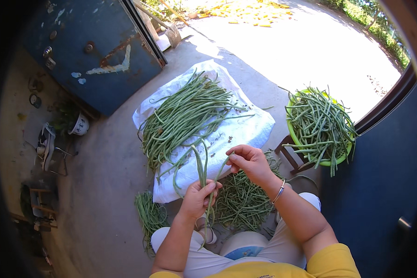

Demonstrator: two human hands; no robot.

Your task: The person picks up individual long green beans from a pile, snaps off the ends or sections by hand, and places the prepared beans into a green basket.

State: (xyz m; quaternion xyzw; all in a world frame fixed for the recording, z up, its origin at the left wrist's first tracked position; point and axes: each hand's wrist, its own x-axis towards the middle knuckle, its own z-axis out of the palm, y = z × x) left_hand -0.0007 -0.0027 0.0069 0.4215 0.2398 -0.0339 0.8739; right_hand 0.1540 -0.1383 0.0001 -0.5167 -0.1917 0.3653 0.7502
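Several long green beans [200,163] are gripped in my left hand [200,198], their ends standing up above the fist and hanging below it. My right hand [248,162] pinches the tip of one bean that runs up from the left hand. Beyond my hands, a large heap of long beans [185,111] lies on a white woven sack [252,132]. Under my right forearm, a pile of shorter bean pieces [245,199] is on the floor. A small bundle of long beans [150,217] lies beside my left knee.
At the right, a bright green basket [289,127] full of bean pieces rests on a brown wooden stool [292,155]. A dark blue door [92,51] stands at the far left, another door panel [375,185] at the right. A white flowerpot [80,125] is by the left wall.
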